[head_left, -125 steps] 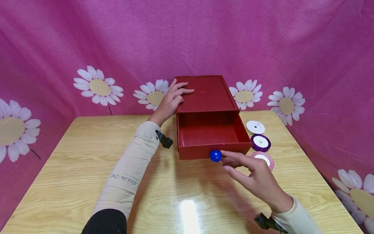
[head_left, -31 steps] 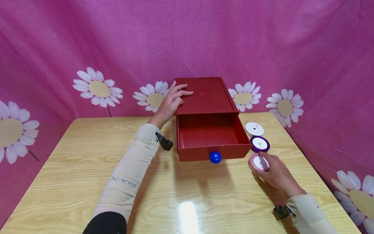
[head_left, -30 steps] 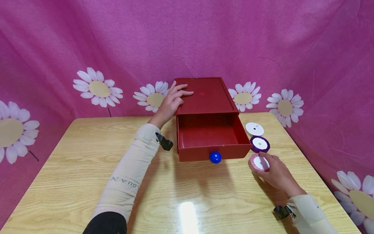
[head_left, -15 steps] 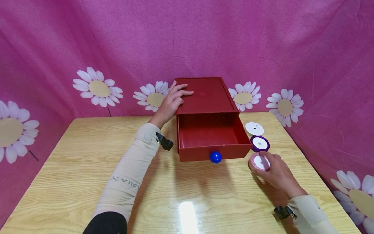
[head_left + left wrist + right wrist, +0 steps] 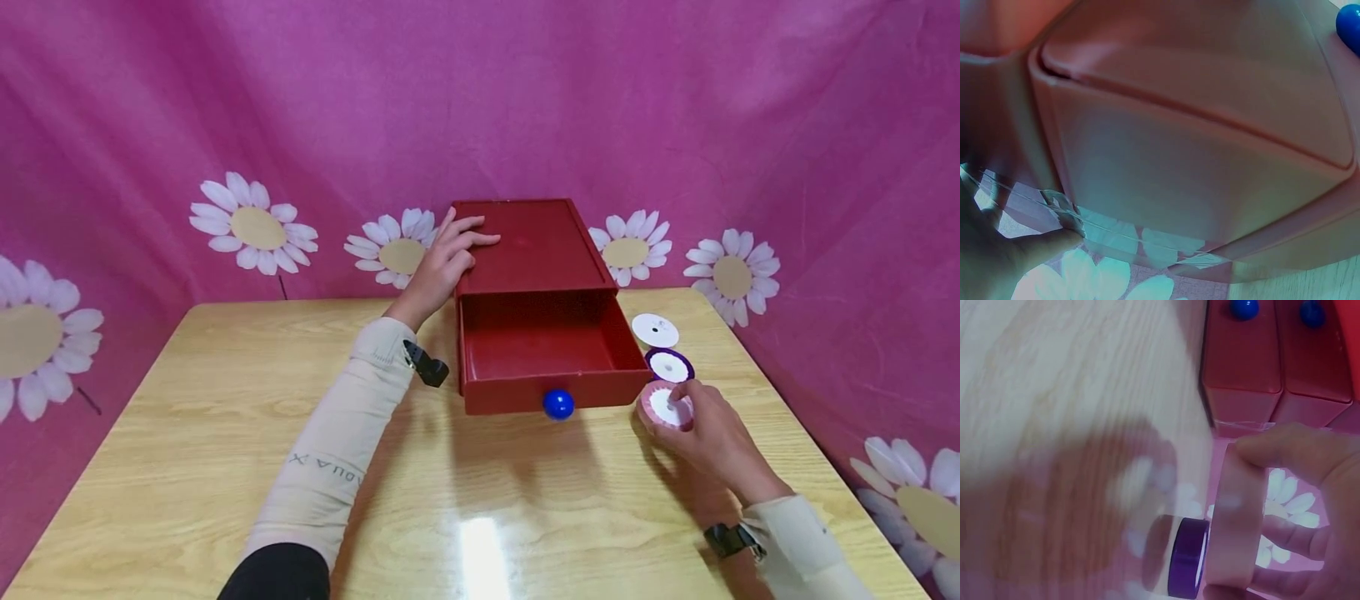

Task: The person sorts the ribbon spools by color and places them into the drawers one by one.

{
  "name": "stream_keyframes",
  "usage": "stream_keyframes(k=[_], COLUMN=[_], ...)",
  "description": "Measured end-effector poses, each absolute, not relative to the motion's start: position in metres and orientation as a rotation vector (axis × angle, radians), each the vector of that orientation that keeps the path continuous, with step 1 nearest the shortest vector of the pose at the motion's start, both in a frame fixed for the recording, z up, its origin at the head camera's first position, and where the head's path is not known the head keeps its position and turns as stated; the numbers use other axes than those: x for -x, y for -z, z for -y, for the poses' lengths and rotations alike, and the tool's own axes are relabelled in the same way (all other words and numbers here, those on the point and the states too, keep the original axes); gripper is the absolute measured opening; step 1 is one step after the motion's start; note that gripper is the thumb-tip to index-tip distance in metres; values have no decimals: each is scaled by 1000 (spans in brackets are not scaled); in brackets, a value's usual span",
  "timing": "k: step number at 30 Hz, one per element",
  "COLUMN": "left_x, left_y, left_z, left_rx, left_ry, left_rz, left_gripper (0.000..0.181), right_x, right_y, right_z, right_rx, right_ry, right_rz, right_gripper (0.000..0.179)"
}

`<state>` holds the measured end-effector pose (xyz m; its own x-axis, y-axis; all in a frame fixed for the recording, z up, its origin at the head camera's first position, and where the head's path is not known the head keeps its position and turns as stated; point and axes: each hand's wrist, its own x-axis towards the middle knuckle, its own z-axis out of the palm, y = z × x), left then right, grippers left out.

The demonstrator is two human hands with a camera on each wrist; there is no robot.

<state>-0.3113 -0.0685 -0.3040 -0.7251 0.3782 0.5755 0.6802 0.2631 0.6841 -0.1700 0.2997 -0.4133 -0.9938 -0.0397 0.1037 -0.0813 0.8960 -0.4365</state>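
Note:
A pink ribbon spool (image 5: 654, 402) with a white centre is pinched between the thumb and fingers of my right hand (image 5: 712, 435), to the right of the red drawer cabinet (image 5: 536, 250). In the right wrist view the pink spool (image 5: 1235, 519) sits farther out from the table than the purple ribbon spool (image 5: 1187, 557) beside it. My left hand (image 5: 442, 262) rests on the cabinet's top left edge, fingers spread over the lid. The cabinet's top drawer (image 5: 501, 396) is pulled out, with a bare interior and a blue knob (image 5: 558, 405).
A white spool (image 5: 655, 330) lies beyond the purple spool, along the cabinet's right side. More closed drawers (image 5: 1244, 356) with blue knobs show in the right wrist view. A pink flowered cloth (image 5: 525, 100) hangs behind and beside the wooden table (image 5: 262, 375).
The right hand has gone from the blue knob to the pink spool and now grips it, shifting slightly toward the purple spool. The left hand and the pulled-out drawer stay in place.

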Motion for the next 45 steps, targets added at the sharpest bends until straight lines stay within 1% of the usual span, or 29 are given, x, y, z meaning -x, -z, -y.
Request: stream_keyframes(k=[5, 10, 17, 24, 29, 41, 45], left_x=[309, 305, 304, 303, 303, 303, 317], left_y=[300, 300, 298, 294, 295, 298, 309], left_z=[67, 66, 67, 66, 66, 68, 67], left_rx=[931, 964, 948, 949, 938, 919, 931], left_ry=[1437, 1435, 1442, 1437, 1441, 1444, 1425], left_rz=[2301, 2253, 2280, 2289, 2290, 2299, 2272], left_gripper=[44, 42, 41, 42, 43, 41, 41], right_x=[169, 168, 165, 161, 160, 166, 167], right_y=[409, 405, 395, 380, 370, 340, 329], right_z=[-298, -293, -289, -288, -286, -286, -287], right_rx=[-172, -213, -251, -256, -262, -392, -389], right_ry=[-656, -651, -635, -623, -635, -549, -589], right_rz=[2886, 2823, 2782, 2745, 2706, 2488, 2454], right_gripper=[41, 37, 34, 39, 39, 37, 37])
